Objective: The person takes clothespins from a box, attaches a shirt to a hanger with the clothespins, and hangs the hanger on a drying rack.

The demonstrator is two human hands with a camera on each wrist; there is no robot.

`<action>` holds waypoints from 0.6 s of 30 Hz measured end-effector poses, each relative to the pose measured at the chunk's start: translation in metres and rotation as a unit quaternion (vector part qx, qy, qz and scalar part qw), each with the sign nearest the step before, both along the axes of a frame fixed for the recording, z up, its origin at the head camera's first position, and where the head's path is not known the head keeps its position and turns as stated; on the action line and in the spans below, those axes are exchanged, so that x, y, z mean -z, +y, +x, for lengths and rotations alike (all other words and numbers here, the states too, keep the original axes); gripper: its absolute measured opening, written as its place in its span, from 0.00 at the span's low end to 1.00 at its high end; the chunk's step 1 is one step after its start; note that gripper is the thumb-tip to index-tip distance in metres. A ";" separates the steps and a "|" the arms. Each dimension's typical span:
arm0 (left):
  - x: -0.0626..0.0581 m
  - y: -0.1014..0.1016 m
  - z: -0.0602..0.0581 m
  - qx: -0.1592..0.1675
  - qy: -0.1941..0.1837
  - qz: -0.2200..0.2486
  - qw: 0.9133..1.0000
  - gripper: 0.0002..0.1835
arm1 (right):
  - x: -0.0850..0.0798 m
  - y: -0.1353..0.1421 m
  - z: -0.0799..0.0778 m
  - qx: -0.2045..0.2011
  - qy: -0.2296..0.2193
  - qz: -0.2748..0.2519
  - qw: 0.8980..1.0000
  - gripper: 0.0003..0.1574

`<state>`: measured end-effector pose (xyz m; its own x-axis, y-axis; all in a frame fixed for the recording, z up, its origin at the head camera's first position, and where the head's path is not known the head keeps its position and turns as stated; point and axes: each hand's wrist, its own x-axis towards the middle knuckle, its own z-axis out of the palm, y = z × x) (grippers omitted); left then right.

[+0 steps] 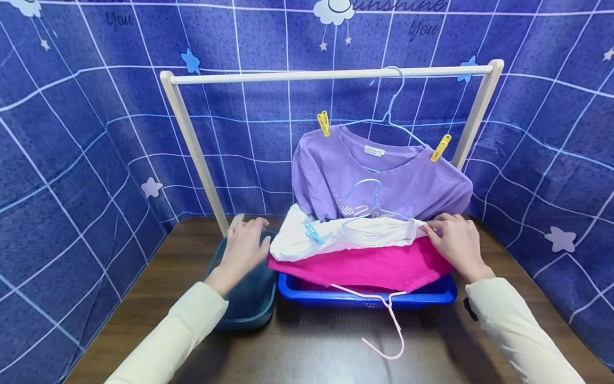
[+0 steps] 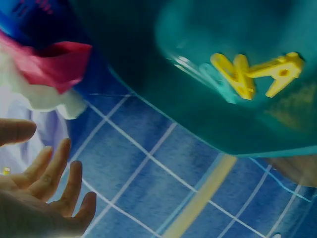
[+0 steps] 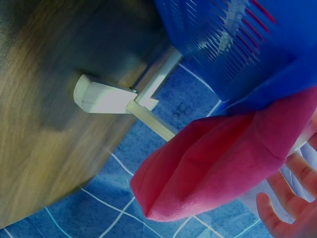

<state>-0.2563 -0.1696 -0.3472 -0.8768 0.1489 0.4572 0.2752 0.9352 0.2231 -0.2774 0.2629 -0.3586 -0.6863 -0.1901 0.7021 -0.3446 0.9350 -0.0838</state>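
Observation:
A white garment (image 1: 331, 237) with a light blue hanger (image 1: 377, 205) in it lies over a pink garment (image 1: 364, 266). One light blue clothespin (image 1: 314, 233) is at the white garment's left side. My right hand (image 1: 455, 242) pinches the white garment's right end between thumb and fingers. Over the teal bin (image 1: 247, 320), my left hand (image 1: 244, 248) holds nothing, its fingers spread beside the garment's left edge. Inside the bin lie yellow clothespins (image 2: 235, 74) and a teal one (image 2: 218, 83).
Behind, a purple shirt (image 1: 374, 165) hangs from the rack's white bar (image 1: 268, 76), with yellow clothespins (image 1: 324, 124) at its shoulders. A blue basket (image 1: 366, 298) stands beneath the garments. The pink hanger's hook (image 1: 400, 341) juts toward the table's front.

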 end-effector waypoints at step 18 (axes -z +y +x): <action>0.031 -0.028 -0.015 -0.055 -0.143 -0.136 0.979 0.22 | -0.001 -0.001 -0.001 0.003 0.001 0.004 1.000 0.11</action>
